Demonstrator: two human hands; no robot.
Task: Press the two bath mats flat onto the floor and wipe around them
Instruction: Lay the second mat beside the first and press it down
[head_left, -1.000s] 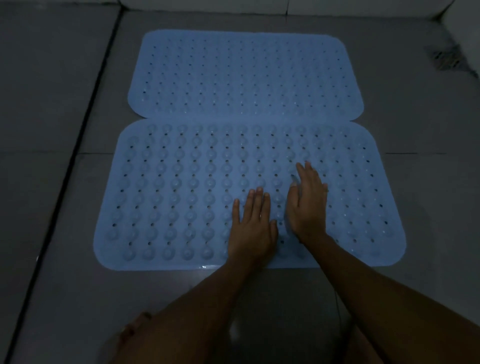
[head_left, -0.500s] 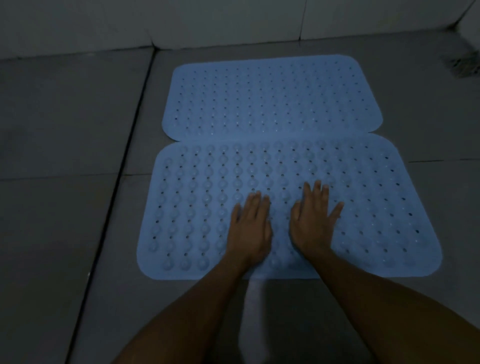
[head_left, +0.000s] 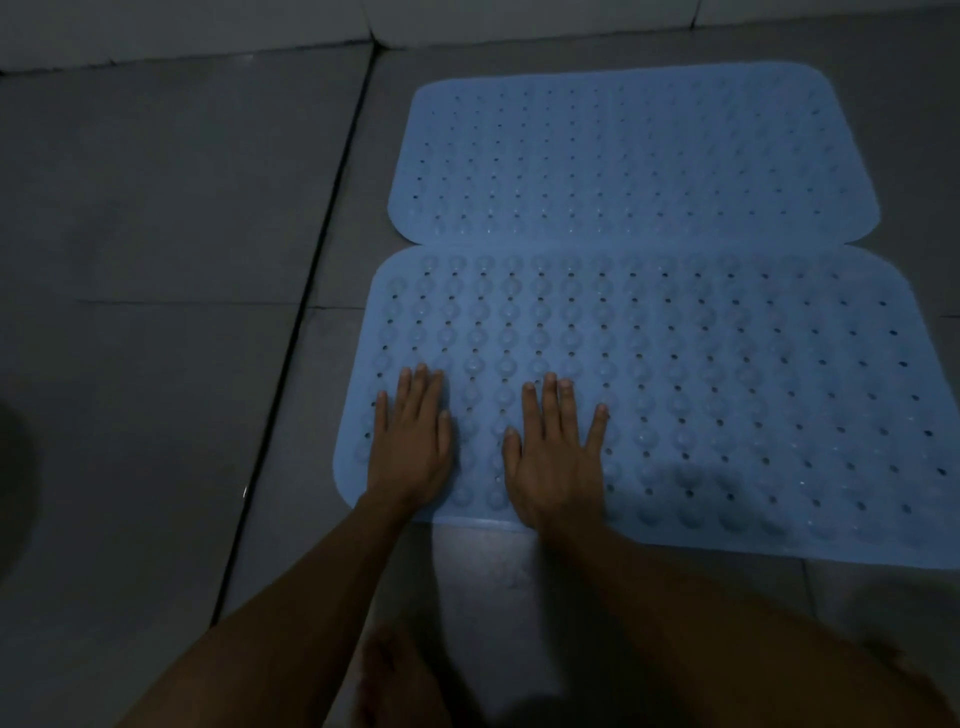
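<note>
**Both palms flat on the near bath mat**

Two light blue bath mats lie on a grey tiled floor (head_left: 156, 208), one behind the other. The near mat (head_left: 727, 389) and the far mat (head_left: 639, 156) meet along their long edges, touching or overlapping very slightly; which of the two cannot be told in the dim light. Both are dotted with rows of small holes, and the near mat shows round suction-cup bumps across its top. The far mat lies close to the back edge of the floor, where pale wall tiles (head_left: 467, 21) begin.

The left hand (head_left: 413, 447) rests palm down on the near mat's front left corner, fingers straight and held close together, thumb alongside. The right hand (head_left: 558, 457) lies just beside it, also palm down on the mat near its front edge, with fingers straight and a little spread, the little finger set apart. Neither hand has a grip on anything; both press flat. The hands are close but not touching each other.

A dark grout line (head_left: 306, 312) runs from the back of the floor to the front, just left of the mats. Both forearms reach in from the front edge of the floor.
</note>
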